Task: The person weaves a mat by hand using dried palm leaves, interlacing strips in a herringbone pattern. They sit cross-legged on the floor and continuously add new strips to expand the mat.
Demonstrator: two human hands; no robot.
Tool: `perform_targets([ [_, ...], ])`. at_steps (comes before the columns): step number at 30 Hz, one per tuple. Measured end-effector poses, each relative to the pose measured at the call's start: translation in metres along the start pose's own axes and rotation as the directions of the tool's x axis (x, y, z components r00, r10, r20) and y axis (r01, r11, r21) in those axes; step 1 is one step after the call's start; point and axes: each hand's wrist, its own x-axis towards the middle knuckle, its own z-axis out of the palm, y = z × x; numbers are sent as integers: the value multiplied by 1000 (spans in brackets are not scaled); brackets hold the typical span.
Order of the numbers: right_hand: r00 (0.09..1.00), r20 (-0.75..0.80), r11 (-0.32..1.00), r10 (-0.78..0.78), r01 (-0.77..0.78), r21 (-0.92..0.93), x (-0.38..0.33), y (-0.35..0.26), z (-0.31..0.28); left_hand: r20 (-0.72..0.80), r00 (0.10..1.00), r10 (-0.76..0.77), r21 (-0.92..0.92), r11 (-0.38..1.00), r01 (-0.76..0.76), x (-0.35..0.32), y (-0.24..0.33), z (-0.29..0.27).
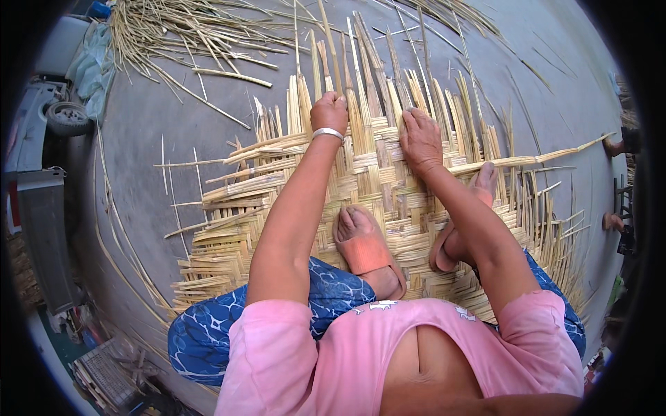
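Note:
A woven mat of pale split reed strips [378, 182] lies under my feet, its loose upright strips fanning out past the far edge. My left hand [329, 114], with a silver bangle at the wrist, is closed in a fist around a reed strip [329, 48] that stands up from the mat. To its right, my right hand [421, 141] rests on the weave, fingers extended and slightly bent over the strips; what lies under the fingertips is hidden. A long strip [534, 159] runs out to the right from beneath my right forearm.
My sandalled feet [368, 255] press on the mat. A heap of loose reeds [180, 35] lies at the far left, with more reeds [451, 14] at the far right. Along the left edge are a wheel [69, 118] and grey bins. Another person's hand [613, 145] shows at the right edge.

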Motion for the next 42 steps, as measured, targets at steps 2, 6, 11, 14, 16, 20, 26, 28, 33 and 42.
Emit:
perform_targets([
  [2,1000,-13,1000,-9,9,0,1,1,3,1,999,41,9,999,-41,1,-4,-4],
  [6,1000,-8,1000,-8,8,22,1,2,2,219,965,-143,-184,965,184,4,14,-19],
  [11,989,-84,984,122,-110,143,12,-12,-4,281,931,-235,-266,913,311,2,23,-24],
  [14,983,-178,979,-31,66,192,38,-44,-21,247,943,-224,-289,912,292,1,13,-18],
  [16,980,-175,920,-90,149,362,68,-56,-15,252,954,-162,-296,926,235,7,14,-13],
  [20,999,18,784,-50,28,621,111,-97,-1,121,989,-89,-183,977,110,16,-37,6],
  [26,963,216,698,161,-266,665,147,-110,18,117,971,-207,-253,939,231,-1,-6,-2],
  [28,969,176,668,171,-245,702,147,-96,28,177,932,-316,-267,896,354,-8,21,-4],
  [33,952,230,487,202,-301,820,131,-96,24,50,968,-245,-2,969,246,4,5,12],
  [42,844,499,-216,196,-459,862,91,-68,0,120,946,-303,-129,940,317,0,24,-6],
])
